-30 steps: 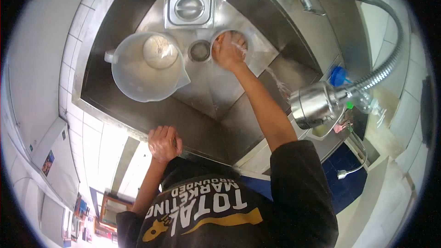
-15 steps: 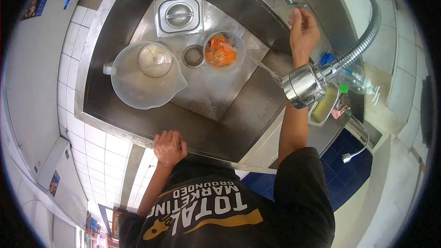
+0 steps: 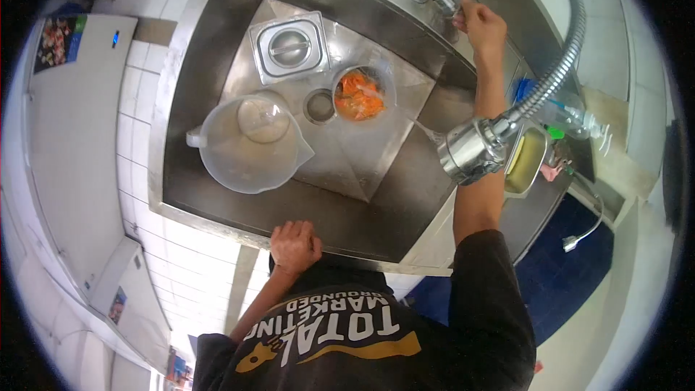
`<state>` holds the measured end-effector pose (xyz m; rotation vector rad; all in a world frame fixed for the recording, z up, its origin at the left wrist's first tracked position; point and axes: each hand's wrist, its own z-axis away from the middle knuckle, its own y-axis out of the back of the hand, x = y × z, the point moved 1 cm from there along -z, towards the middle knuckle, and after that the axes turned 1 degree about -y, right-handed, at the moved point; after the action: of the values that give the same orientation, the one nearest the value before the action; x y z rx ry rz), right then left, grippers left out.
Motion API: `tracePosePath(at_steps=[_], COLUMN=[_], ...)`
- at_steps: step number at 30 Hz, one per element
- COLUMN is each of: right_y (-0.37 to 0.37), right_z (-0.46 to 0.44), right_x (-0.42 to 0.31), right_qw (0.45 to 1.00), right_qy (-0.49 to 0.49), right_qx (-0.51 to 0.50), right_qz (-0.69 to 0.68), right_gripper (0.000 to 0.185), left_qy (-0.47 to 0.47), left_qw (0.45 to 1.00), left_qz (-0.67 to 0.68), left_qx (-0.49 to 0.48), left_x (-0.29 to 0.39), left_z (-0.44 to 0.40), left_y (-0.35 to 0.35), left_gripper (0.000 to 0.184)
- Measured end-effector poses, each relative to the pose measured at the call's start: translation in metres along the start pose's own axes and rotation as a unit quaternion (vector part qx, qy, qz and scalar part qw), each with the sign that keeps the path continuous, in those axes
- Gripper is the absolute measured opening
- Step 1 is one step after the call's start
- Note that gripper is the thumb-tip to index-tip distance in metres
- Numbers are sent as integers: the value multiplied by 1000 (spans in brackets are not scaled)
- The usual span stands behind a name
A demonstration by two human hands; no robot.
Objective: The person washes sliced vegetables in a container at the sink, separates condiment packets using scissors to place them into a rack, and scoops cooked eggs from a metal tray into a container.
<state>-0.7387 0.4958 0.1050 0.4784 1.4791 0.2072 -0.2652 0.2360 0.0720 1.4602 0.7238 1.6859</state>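
My right hand (image 3: 483, 27) is closed on the tap lever (image 3: 450, 13) at the sink's back right. Curled over the sink's front edge (image 3: 217, 227), my left hand (image 3: 295, 246) rests near my shirt. A thin stream of water runs from the spray head (image 3: 472, 150) towards a clear container (image 3: 388, 90) with orange pieces (image 3: 360, 97) inside. Left of it are the drain (image 3: 319, 106) and a large translucent jug (image 3: 250, 163) holding a round, clear-looking vessel (image 3: 263, 120). A lidded steel pan (image 3: 290, 48) sits behind them.
The flexible metal hose (image 3: 570, 51) arches over the right side. Beyond my right forearm are a steel tray with yellowish contents (image 3: 527, 162), a clear bottle (image 3: 568, 120) and a pink cloth (image 3: 553, 169). White cabinets (image 3: 72, 130) stand at the left.
My right hand has left the container of orange pieces and moved up and right to the tap lever, closing on it. My left hand has stayed at the sink edge. The view has shifted.
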Motion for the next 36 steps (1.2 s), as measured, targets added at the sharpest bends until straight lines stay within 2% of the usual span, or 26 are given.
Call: tracePosePath(at_steps=[1, 2, 3, 4, 5, 7, 8, 9, 10, 11, 12, 14, 16, 18, 20, 21, 23, 24, 25, 26, 28, 29, 31, 32, 34, 36], right_y=[3, 7, 9, 14, 11, -10, -23, -51, -66, -81, -89, -122, -138, -146, -149, -146, -145, -146, -146, -144, -142, -141, -152, -160, -178, -172], right_z=[-9, -14, -16, -12, 9, 90, 137, 165, 185, 205, 223, 224, 218, 216, 210, 206, 202, 202, 200, 194, 182, 181, 185, 188, 195, 185], right_x=[2, 6, 14, 23, 24, 9, -1, 61, 89, 117, 108, 138, 148, 145, 155, 153, 151, 148, 146, 147, 156, 157, 168, 176, 200, 197], right_qw=[998, 999, 999, 998, 980, 957, 969, 964, 969, 961, 925, 933, 934, 920, 921, 915, 906, 923, 934, 933, 892, 891, 887, 886, 896, 905], right_qy=[-49, -50, -4, 39, 104, 159, 77, 147, 67, -15, 96, 43, -12, -49, -118, -131, -153, -186, -216, -222, -294, -301, -170, -176, -146, -124], right_qx=[-31, -16, -31, -44, 2, 45, 17, -51, -124, -191, -112, -54, -5, -40, -86, -119, -153, -95, -34, -33, -231, -230, -263, -265, -236, -215], right_qz=[20, 8, 18, 31, 169, 236, 235, 214, 204, 201, 350, 353, 357, 387, 360, 364, 365, 324, 282, 281, 253, 252, 340, 339, 346, 345], right_gripper=[34, 34, 32, 32, 28, 20, 21, 24, 33, 44, 51, 55, 60, 59, 58, 61, 63, 66, 70, 70, 79, 79, 76, 76, 69, 59], left_qy=[1, 0, -17, -35, -55, -77, -77, -37, 6, -7, -66, -135, -74, -91, -229, -232, -368, -369, -409, -446, -451, -470, -501, -503, -573, -574], left_qw=[999, 997, 994, 995, 990, 981, 975, 969, 961, 964, 961, 953, 985, 993, 972, 971, 917, 915, 882, 841, 837, 812, 763, 761, 690, 689], left_qz=[19, 37, 99, 89, 124, 180, 203, 240, 274, 266, 267, 267, 154, 63, 14, 17, -101, -99, -150, -199, -193, -221, -276, -274, -296, -288], left_qx=[-30, -60, -30, -37, -32, 13, 53, 47, 34, 16, 40, 50, 12, -51, -46, -56, -119, -127, -181, -232, -242, -266, -300, -305, -327, -337], left_x=[0, -1, -2, 3, 10, 28, 36, 40, 44, 45, 41, 34, 30, 42, 48, 53, 61, 56, 48, 39, 39, 38, 47, 45, 41, 46], left_z=[0, -3, -9, -24, -48, -102, -128, -153, -172, -188, -205, -240, -275, -306, -339, -354, -379, -391, -403, -411, -425, -435, -444, -449, -460, -464], left_y=[1, -1, -6, 1, 11, 23, 27, 28, 27, 21, 13, -6, -19, -15, -25, -28, -35, -45, -58, -69, -75, -79, -80, -84, -94, -99], left_gripper=[15, 17, 21, 21, 17, 15, 18, 19, 20, 20, 27, 34, 43, 50, 50, 50, 46, 46, 44, 42, 41, 38, 30, 30, 26, 27])
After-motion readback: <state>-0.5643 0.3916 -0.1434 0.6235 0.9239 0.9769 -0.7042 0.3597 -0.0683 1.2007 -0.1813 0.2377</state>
